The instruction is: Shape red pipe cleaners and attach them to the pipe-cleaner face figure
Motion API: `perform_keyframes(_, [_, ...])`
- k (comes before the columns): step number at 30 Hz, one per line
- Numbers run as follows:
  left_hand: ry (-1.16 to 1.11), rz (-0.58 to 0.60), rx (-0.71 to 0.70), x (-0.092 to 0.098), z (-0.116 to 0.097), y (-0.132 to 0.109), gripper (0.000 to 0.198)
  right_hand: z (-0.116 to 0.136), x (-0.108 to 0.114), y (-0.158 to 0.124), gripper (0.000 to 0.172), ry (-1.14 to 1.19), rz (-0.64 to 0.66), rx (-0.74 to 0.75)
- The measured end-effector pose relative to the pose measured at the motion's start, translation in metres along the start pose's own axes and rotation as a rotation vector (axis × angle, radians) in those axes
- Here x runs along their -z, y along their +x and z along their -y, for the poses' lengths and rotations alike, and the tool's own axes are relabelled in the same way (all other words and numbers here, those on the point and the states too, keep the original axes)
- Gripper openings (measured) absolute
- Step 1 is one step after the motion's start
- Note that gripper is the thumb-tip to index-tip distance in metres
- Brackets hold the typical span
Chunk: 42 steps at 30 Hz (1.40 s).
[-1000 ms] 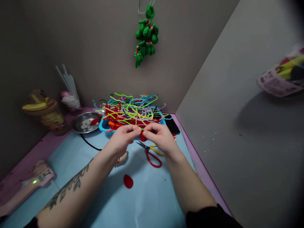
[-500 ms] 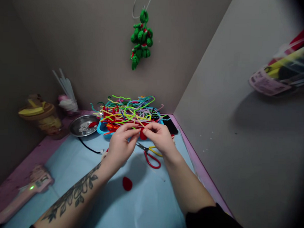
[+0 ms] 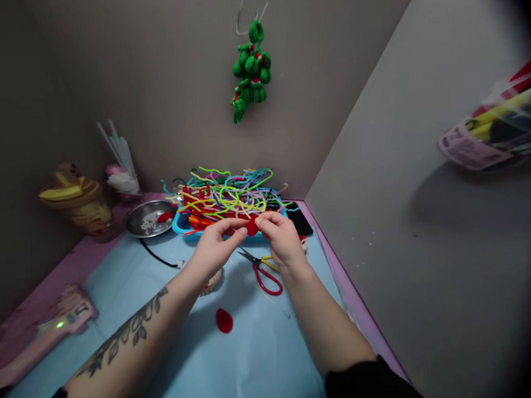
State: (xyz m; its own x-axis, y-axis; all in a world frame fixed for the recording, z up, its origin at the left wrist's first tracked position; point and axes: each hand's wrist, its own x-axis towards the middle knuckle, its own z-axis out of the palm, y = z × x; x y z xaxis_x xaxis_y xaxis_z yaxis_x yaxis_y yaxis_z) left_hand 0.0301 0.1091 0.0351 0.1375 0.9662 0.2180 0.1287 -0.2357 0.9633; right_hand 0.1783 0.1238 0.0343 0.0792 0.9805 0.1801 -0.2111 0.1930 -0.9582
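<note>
A small red felt piece (image 3: 252, 226) is held up between my two hands, just in front of the blue basket. My right hand (image 3: 284, 240) pinches its right edge between thumb and forefinger. At its left edge, the thumb and fingertips of my left hand (image 3: 218, 244) close on it. Another red teardrop-shaped felt piece (image 3: 224, 320) lies flat on the blue table cover. Scissors (image 3: 265, 271) with one red and one yellow handle rest below my hands, blades slightly apart. Partly hidden behind my left wrist is a cream-coloured, knobbly item (image 3: 212, 282).
The blue basket (image 3: 180, 226) overflows with colourful fuzzy stems (image 3: 231, 195). A metal bowl (image 3: 136, 226) holds small white bits and a red piece. A pink glue gun (image 3: 47, 342) with a green light lies left. A dark phone (image 3: 300, 220) sits right of the basket.
The red felt piece has turned and shows more of its face between my fingers. My left hand has shifted slightly, uncovering the cream item. The whole view has moved a little.
</note>
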Motion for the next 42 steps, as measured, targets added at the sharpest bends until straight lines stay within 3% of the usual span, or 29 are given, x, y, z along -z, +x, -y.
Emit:
perform_keyframes(3, [-0.09,0.072,0.064,-0.004,0.006,0.002,0.027,-0.003,-0.004,0.001,0.015,0.057,-0.044,-0.037])
perform_keyframes(9, [-0.057,0.073,0.079,0.001,0.005,0.004,0.027,0.001,0.002,0.004,0.023,0.023,0.002,-0.113])
perform_keyframes(19, [0.125,0.163,0.04,0.005,-0.003,0.003,0.025,0.001,0.011,0.006,0.022,-0.08,0.061,-0.006])
perform_keyframes(27, [0.312,0.237,0.013,0.013,-0.002,0.004,0.025,0.007,0.015,0.002,0.017,-0.292,0.155,0.04])
perform_keyframes(31, [0.2,0.311,0.046,0.02,-0.001,0.008,0.025,0.006,0.014,0.003,0.02,-0.335,0.163,0.044])
perform_keyframes(35, [-0.071,0.206,0.158,0.018,-0.002,0.01,0.042,-0.001,0.009,0.003,0.021,-0.299,0.135,0.009])
perform_keyframes(42, [-0.191,0.055,0.166,0.002,0.007,0.007,0.034,-0.006,0.0,-0.003,0.019,-0.227,0.132,0.019])
